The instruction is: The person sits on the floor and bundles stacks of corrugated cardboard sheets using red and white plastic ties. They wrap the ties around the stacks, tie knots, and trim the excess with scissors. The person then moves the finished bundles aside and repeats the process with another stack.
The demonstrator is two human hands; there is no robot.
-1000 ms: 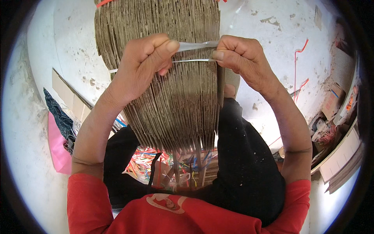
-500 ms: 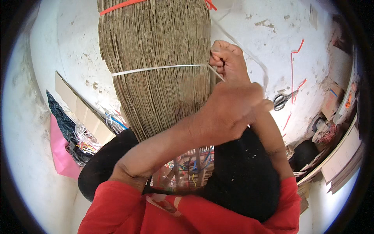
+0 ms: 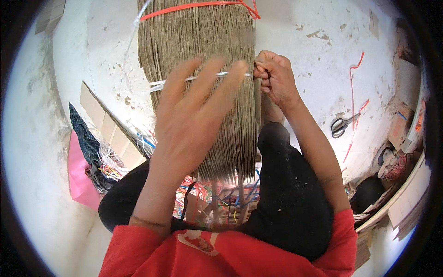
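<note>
A tall stack of brown cardboard sheets (image 3: 198,39) lies in front of me, edges facing up. A red strap (image 3: 194,6) runs around its far part. A thin white plastic strap (image 3: 157,86) crosses its middle and looks doubled at the left side. At the stack's right edge, my right hand (image 3: 278,76) is closed in a pinch on the white strap. Over the stack and the strap, my left hand (image 3: 191,113) is smeared by motion, its fingers stretched and apart, with nothing visible in it. A loose length of white strap curves along the stack's far left side.
Black-handled scissors (image 3: 339,127) and red strap scraps (image 3: 352,92) lie on the pale floor at right. Cardboard pieces (image 3: 408,203) are piled at the far right. Leftward are a cardboard panel (image 3: 110,129), a pink sheet (image 3: 80,173) and tangled strap scraps (image 3: 108,161).
My left hand has swung from beside my right hand leftward over the stack. The loose white strap has gone from the right side to the left. My right hand stays at the stack's edge.
</note>
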